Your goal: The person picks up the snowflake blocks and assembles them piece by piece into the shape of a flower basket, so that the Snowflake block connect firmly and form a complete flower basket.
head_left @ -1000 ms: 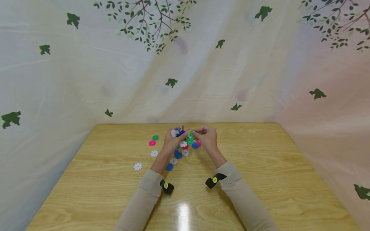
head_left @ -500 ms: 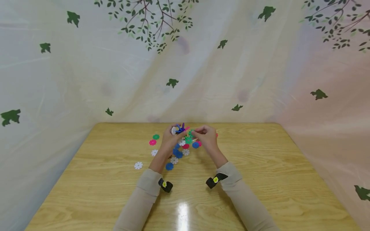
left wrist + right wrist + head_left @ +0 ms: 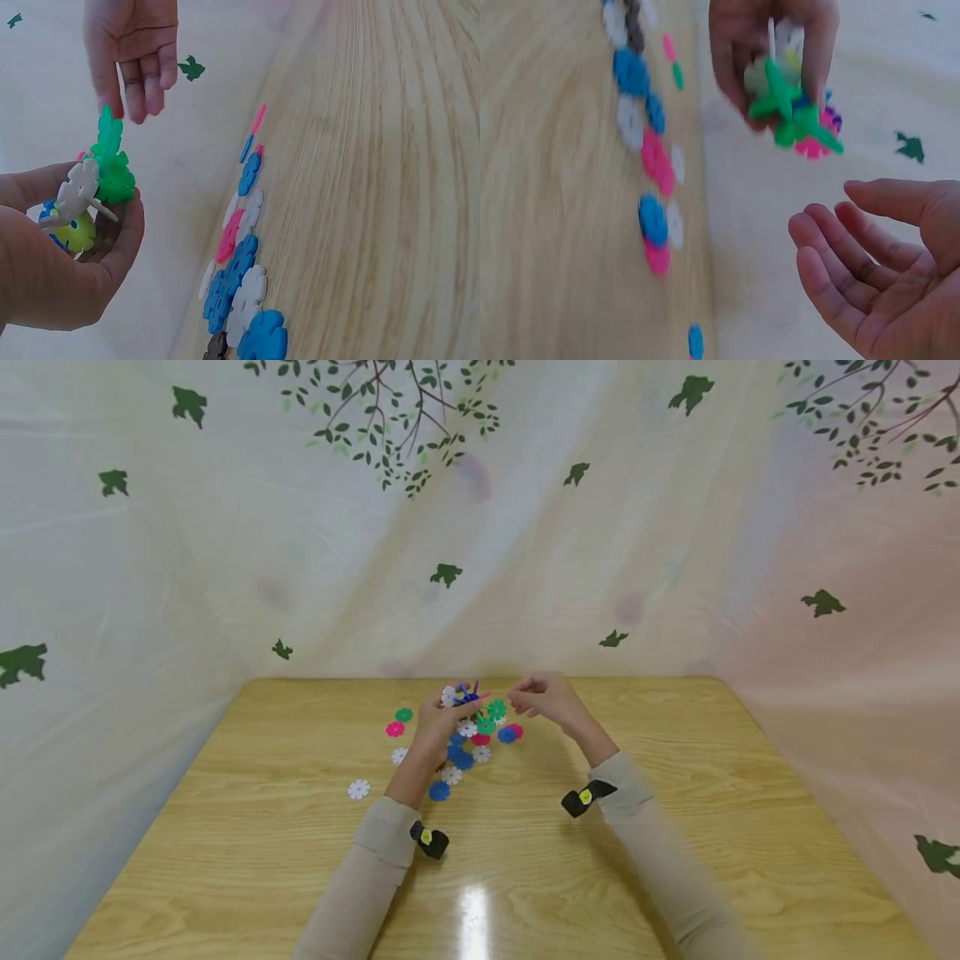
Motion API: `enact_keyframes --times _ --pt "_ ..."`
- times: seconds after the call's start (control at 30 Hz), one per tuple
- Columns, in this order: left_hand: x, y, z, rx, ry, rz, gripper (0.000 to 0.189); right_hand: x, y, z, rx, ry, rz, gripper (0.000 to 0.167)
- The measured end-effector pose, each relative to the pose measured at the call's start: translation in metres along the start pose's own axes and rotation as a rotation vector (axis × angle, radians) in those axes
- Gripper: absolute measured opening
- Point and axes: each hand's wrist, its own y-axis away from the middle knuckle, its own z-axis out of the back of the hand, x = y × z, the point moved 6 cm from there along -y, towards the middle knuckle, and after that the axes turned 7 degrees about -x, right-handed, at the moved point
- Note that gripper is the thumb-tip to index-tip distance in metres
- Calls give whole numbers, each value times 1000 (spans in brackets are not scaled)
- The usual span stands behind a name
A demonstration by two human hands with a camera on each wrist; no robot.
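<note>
And here the left hand [image 3: 56,277] is gripping the joined cluster [image 3: 82,184], fingers and thumb curling round it, holding it up above the table [image 3: 675,827]. The right hand [image 3: 900,277] is hanging just to the right of the cluster, fingers half bent, thumb standing apart, holding nothing; the head view is showing a gap between the two.

Watch the green discs [image 3: 780,97]! They're sticking out from the cluster's right side, apparently relying on narrow slots, and a sideways push on a shallow joint could be popping one off. Watch that grip, too: the yellow-green disc [image 3: 79,234] is sitting on the cluster's palm side, where squeezing too hard could be skewing the joints, while relaxing could be letting everything drop onto the loose discs [image 3: 461,760] lying nearer the person than the cluster.

Those are posing their own trouble. A blue disc [image 3: 507,736] is overlapping a pink disc [image 3: 517,731] to the near right of the cluster, so pinching there could be catching both. And the left forearm [image 3: 411,781] is partly hiding a white disc [image 3: 399,755] to the cluster's near left; a dipping wrist could be sweeping it aside. How deep the slots are seating, I cannot tell.
</note>
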Motion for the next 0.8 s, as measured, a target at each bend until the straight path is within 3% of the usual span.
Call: enact_keyframes --times 0.2,0.33,0.5,0.8 --pt "3 3 -2 40 -7 27 66 -13 -18 27 66 228 37 20" --pt "3 3 -3 59 21 25 65 -27 -26 37 106 320 31 21" --pt "3 0 -3 54 8 -5 50 -46 -34 43 119 363 51 19" --pt "5 -4 -4 53 -18 -14 47 -76 -41 47 91 362 5 23"
